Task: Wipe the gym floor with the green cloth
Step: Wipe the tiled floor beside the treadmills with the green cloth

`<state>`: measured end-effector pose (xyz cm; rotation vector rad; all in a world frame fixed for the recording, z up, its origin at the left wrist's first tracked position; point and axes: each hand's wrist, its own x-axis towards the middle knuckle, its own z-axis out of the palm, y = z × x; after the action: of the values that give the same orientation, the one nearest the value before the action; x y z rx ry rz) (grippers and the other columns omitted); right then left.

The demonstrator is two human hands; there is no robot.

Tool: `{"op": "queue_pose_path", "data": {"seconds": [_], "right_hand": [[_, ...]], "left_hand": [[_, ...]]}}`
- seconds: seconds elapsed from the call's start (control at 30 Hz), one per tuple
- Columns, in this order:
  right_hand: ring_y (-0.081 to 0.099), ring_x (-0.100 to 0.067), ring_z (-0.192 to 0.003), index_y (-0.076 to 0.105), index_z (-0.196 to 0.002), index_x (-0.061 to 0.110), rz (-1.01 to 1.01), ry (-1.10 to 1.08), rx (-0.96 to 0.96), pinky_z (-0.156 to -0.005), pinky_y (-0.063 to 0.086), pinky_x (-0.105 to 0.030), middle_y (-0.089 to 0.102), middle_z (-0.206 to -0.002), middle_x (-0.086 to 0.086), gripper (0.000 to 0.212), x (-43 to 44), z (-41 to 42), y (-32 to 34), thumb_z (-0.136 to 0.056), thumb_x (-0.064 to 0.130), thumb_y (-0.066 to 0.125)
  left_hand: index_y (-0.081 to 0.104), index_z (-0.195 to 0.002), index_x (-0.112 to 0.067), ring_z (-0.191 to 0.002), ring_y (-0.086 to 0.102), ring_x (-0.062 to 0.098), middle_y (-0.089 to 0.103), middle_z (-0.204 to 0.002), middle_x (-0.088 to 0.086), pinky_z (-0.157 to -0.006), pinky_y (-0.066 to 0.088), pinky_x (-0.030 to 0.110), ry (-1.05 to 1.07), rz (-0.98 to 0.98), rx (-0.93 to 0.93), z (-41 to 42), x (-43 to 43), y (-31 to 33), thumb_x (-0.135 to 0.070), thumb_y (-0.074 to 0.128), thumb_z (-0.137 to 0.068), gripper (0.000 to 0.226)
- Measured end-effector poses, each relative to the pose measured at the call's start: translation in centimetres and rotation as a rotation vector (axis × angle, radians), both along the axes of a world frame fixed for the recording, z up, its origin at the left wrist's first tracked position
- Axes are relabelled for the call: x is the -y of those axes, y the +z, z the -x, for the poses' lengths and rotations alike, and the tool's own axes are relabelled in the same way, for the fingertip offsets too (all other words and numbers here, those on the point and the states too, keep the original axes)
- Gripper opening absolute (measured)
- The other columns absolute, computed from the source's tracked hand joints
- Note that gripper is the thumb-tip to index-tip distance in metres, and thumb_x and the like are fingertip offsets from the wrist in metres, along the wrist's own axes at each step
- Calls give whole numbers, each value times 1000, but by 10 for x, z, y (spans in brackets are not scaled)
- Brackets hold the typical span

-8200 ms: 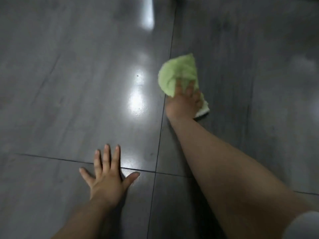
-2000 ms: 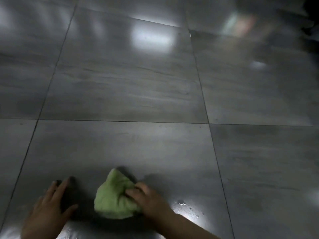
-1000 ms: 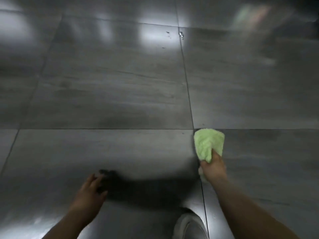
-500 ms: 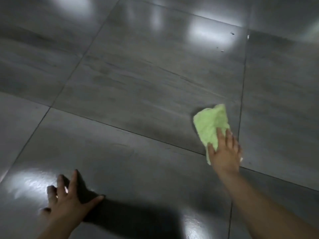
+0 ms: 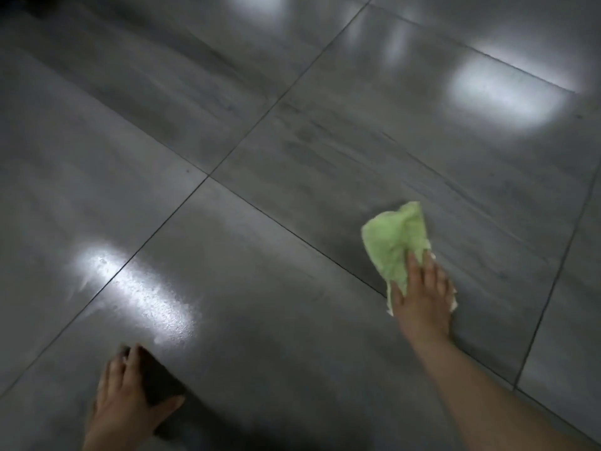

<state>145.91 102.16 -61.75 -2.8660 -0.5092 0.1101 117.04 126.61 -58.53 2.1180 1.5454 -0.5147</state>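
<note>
The green cloth (image 5: 392,242) lies bunched on the grey tiled gym floor (image 5: 260,288), right of centre. My right hand (image 5: 422,297) presses flat on the cloth's near end, fingers spread over it, and the far part of the cloth sticks out beyond the fingertips. At the lower left my left hand (image 5: 126,402) rests palm down on the floor with fingers apart and nothing in it.
Large glossy grey tiles with dark grout lines (image 5: 208,175) fill the view. Bright light reflections sit at the upper right (image 5: 497,96) and left of centre (image 5: 136,288). A dark shadow spreads near my left hand.
The view has swung, so the grout lines now run diagonally. My right hand stays on the cloth, shifted slightly right. My left hand stays planted on the floor.
</note>
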Motion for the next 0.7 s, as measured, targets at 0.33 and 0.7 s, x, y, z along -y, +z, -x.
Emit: {"op": "queue_pose_path", "data": {"seconds": [0.33,0.7], "right_hand": [[66,-18,-102,61,-112,37,34,865,-99,-94,41,-36,69,-113,5,60,-169,155,6,-56,48,42],[60,-29,-109,37,-123,23,83,780,-9,-97,38,-44,66,-119,-7,62,-198,182,-3,-65,45,34]], "left_hand": [[-11,-142,-19,-144,-7,25,-9,-156,7,-117,9,39,-80,45,25,23,-10,-4,-54,71,-62,120],[34,-134,-1,-132,31,32,40,-141,18,-103,21,51,-203,111,40,47,-25,-29,-94,4,-43,133]]}}
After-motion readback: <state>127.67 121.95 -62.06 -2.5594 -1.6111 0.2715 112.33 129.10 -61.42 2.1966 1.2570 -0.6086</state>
